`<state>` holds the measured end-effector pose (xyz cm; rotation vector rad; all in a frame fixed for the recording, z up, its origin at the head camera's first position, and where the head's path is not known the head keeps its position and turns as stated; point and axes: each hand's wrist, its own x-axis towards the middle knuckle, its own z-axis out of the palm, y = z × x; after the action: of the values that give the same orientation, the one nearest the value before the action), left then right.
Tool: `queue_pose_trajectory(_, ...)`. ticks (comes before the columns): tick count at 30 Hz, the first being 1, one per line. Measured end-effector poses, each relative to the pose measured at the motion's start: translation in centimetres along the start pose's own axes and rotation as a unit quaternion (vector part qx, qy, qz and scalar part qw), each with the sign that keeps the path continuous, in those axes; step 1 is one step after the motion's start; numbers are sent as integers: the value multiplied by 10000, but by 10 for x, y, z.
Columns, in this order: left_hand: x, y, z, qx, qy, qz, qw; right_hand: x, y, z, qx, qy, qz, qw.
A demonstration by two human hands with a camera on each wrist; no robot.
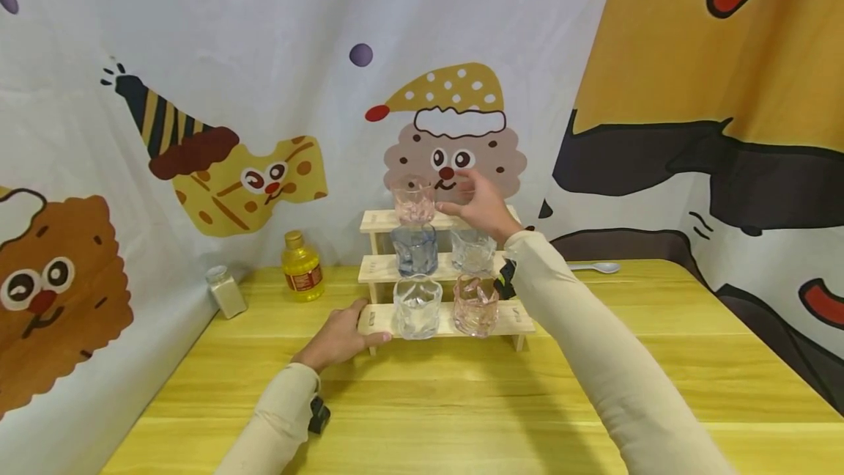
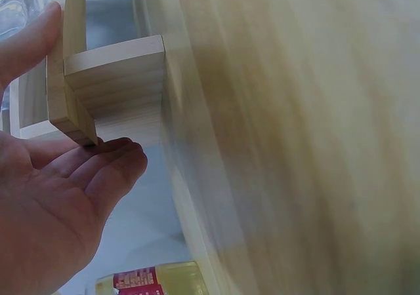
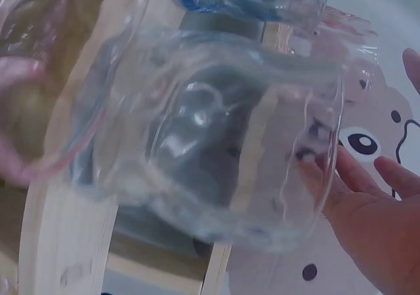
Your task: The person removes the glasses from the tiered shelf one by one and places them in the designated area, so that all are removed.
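Note:
A three-step wooden display stand (image 1: 517,319) holds several wavy glass tumblers. My left hand (image 1: 339,336) grips the left end of its lowest step, thumb on top and fingers at the end edge. Up at the top step, my right hand (image 1: 484,205) has its thumb and fingers spread, beside the pink tumbler (image 1: 414,204). Below that, a blue tumbler (image 1: 415,251) and a clear tumbler (image 1: 473,251) share the middle step. Another clear tumbler (image 1: 418,308) and a pink one (image 1: 476,306) stand on the lowest step. In the right wrist view, the middle step's clear tumbler (image 3: 197,137) partly covers my fingertips.
Left of the stand, a yellow bottle (image 1: 302,270) with a red label and a pale-filled jar (image 1: 226,292) stand on the wood-grain table (image 1: 422,416). A white spoon (image 1: 603,267) lies at the back right. A cartoon-printed curtain (image 1: 264,35) hangs close behind the stand.

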<state>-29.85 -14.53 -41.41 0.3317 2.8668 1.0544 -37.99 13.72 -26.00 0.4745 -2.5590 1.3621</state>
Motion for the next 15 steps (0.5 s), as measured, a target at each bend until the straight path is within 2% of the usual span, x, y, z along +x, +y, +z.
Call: queue_pose_trajectory(15, 3, -4, 2, 31, 39, 21, 10000, 13, -6, 18, 124, 22, 64, 9999)
